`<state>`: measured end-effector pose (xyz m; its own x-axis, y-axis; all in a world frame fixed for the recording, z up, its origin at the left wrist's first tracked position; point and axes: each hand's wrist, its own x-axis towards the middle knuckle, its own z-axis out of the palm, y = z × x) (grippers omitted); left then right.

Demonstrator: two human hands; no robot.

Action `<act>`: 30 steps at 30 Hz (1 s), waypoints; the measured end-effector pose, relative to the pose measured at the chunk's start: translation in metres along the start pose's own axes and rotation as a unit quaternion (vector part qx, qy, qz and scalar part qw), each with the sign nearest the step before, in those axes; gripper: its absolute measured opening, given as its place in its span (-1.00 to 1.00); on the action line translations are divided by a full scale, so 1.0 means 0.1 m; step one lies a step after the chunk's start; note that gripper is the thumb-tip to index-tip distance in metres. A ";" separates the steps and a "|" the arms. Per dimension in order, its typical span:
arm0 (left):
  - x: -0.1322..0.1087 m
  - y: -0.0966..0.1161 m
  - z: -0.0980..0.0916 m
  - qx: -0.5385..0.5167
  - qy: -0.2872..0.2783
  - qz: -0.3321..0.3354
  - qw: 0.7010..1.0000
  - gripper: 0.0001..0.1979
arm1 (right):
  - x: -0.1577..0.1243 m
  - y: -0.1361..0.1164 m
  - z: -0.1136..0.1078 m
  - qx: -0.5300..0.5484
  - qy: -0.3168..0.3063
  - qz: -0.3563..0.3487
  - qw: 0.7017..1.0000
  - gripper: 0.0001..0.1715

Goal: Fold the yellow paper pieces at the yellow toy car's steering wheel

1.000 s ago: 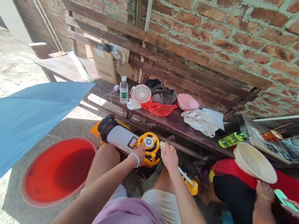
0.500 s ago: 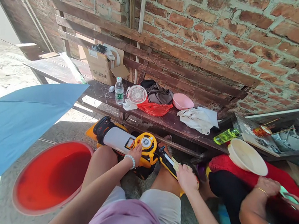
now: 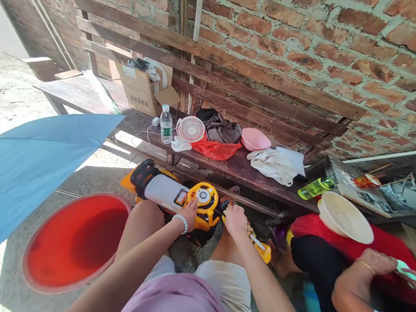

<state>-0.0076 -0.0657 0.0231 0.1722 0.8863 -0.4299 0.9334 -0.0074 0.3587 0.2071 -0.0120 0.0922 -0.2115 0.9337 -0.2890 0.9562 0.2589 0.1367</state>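
A yellow, black and white ride-on toy excavator point(image 3: 163, 192) stands on the ground in front of my knees. My left hand point(image 3: 188, 216), with a beaded bracelet at the wrist, grips the near left rim of its yellow steering wheel point(image 3: 203, 195). My right hand point(image 3: 236, 222) is closed around a pale yellow cloth point(image 3: 238, 208), mostly hidden by the fingers, and presses it to the toy's digger arm close to the wheel. Beyond my right wrist, the arm's yellow bucket end point(image 3: 265, 252) sticks out to the right.
A large red tub point(image 3: 35, 257) stands at left under a blue umbrella point(image 3: 40, 160). The wooden bench point(image 3: 224, 169) holds a cardboard box point(image 3: 137, 91), water bottle point(image 3: 166, 125), fan point(image 3: 190, 128) and pink bowl point(image 3: 255, 139). A seated person point(image 3: 353, 280) at right holds something light green.
My right hand has slid with the cloth up and left along the digger arm, toward the steering wheel, uncovering the bucket end. My left hand stays on the wheel.
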 end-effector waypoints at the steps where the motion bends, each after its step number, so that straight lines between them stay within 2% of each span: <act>1: 0.00 0.00 0.00 0.003 -0.003 -0.001 1.000 0.14 | 0.02 -0.01 0.00 0.003 0.001 -0.002 1.000 -0.62; 5: 0.00 0.02 0.01 0.006 -0.008 -0.010 1.000 0.16 | -0.08 0.18 0.05 0.012 0.002 -0.019 1.000 -0.60; 12: -0.01 -0.01 0.00 0.006 -0.020 -0.006 1.000 0.13 | -0.52 0.76 0.23 0.015 0.000 0.023 1.000 -0.64; 16: -0.01 0.00 0.02 0.013 -0.010 -0.007 1.000 0.08 | -0.66 1.05 0.31 0.003 -0.004 0.008 1.000 -0.62; 19: -0.01 0.01 0.03 0.023 -0.011 -0.011 1.000 0.07 | -0.66 1.09 0.28 0.006 -0.013 0.005 1.000 -0.63; 30: -0.03 0.06 0.02 0.019 -0.001 -0.019 1.000 0.14 | -0.52 0.91 0.26 -0.004 -0.006 0.010 1.000 -0.66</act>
<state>-0.0019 -0.0696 0.0253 0.1365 0.8856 -0.4438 0.9504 0.0093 0.3109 0.3104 -0.0434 0.0947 -0.1895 0.9356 -0.2979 0.9585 0.2421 0.1507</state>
